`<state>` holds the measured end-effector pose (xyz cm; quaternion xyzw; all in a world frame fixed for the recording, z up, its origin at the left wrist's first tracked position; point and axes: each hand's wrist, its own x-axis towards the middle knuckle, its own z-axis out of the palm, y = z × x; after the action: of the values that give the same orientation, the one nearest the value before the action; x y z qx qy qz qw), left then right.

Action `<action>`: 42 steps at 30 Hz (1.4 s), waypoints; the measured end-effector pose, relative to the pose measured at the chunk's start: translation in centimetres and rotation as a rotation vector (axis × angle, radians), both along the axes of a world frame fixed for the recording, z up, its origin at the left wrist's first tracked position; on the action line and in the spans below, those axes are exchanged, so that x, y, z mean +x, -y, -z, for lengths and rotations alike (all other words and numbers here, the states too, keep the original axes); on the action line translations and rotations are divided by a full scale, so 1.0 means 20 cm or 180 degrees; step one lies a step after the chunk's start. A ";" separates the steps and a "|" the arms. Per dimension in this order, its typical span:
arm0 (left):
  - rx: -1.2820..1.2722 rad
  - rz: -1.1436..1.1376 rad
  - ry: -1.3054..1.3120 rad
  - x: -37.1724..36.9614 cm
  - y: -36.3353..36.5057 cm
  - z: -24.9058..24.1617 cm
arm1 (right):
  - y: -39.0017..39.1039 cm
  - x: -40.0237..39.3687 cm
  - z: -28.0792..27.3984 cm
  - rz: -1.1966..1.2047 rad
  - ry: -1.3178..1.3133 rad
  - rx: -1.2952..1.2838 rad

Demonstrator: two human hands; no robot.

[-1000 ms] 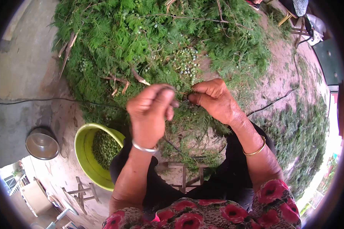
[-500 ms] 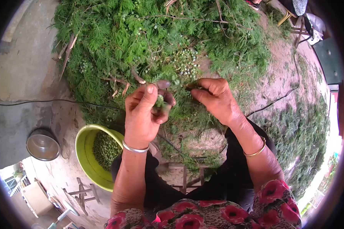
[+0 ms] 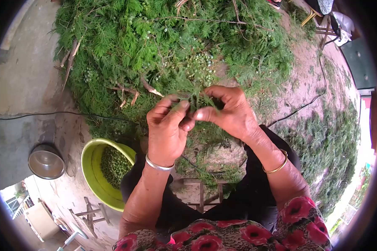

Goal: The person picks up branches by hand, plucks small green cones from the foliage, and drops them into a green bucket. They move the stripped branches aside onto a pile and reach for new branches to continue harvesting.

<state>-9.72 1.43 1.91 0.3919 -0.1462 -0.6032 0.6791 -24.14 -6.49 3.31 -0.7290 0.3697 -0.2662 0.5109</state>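
In front of me my left hand (image 3: 167, 131) is closed, its thumb and fingers pinching a feathery green evergreen sprig (image 3: 193, 93). Meeting it from the other side, my right hand (image 3: 231, 112) grips the same sprig between thumb and bent forefinger. The fingertips of both hands are almost touching. Whatever lies in the left palm is hidden by the fingers. Just beyond the hands spreads a large heap of evergreen branches (image 3: 113, 46), with pale green berries (image 3: 203, 65) lying among them.
A yellow-green bucket (image 3: 89, 171) holding many green berries (image 3: 115, 167) stands beside my left leg. Further left is a metal bowl (image 3: 47, 162). A black cable (image 3: 50, 113) crosses the ground. More cut greenery (image 3: 326, 146) lies at right, and a small wooden stool (image 3: 90, 214) at lower left.
My hands have come together, the left moving right and the right thumb reaching toward it. The left fingers have closed further, hiding the green bits seen in them before.
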 end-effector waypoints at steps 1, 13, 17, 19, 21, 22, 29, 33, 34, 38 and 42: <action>0.0098 -0.0095 -0.0019 0.00 0.00 0.01 | -0.01 0.00 0.02 0.0077 -0.0270 0.0003; 0.0323 -0.0318 0.0870 0.05 0.01 -0.02 | 0.00 -0.03 0.07 0.0608 -0.0234 -0.0526; 0.0296 -0.0177 0.1005 0.08 0.01 -0.04 | 0.04 -0.05 0.08 0.0681 -0.0767 -0.0254; 0.0520 0.0218 0.0995 0.07 0.01 -0.08 | 0.02 -0.02 0.08 0.0948 0.0140 -0.0455; 0.0527 0.0491 0.1137 0.03 0.00 -0.07 | 0.03 -0.03 0.05 0.0582 0.0044 -0.0207; 0.0584 0.0601 0.1321 0.01 0.00 -0.06 | 0.03 -0.03 0.04 0.0216 -0.0047 0.0041; 0.0213 0.1082 0.3058 -0.04 0.00 0.02 | -0.05 -0.03 0.23 0.0678 -0.0015 -0.0285; 0.0290 0.0969 0.2866 -0.06 -0.01 0.00 | -0.02 -0.03 0.08 0.0693 -0.0487 0.0044; 0.0470 0.0762 0.2373 -0.06 -0.01 -0.02 | -0.02 -0.03 0.08 0.0695 -0.0489 0.0045; 0.0692 -0.0082 0.0826 0.01 0.01 -0.06 | 0.03 -0.04 0.07 0.0823 -0.0276 0.0152; 0.0767 -0.0190 -0.0694 0.14 0.01 -0.01 | -0.02 0.00 -0.03 0.1435 0.0270 0.0697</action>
<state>-6.92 1.18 2.18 0.4069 0.0135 -0.6349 0.6566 -24.10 -6.11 3.93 -0.5567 0.5278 -0.3622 0.5295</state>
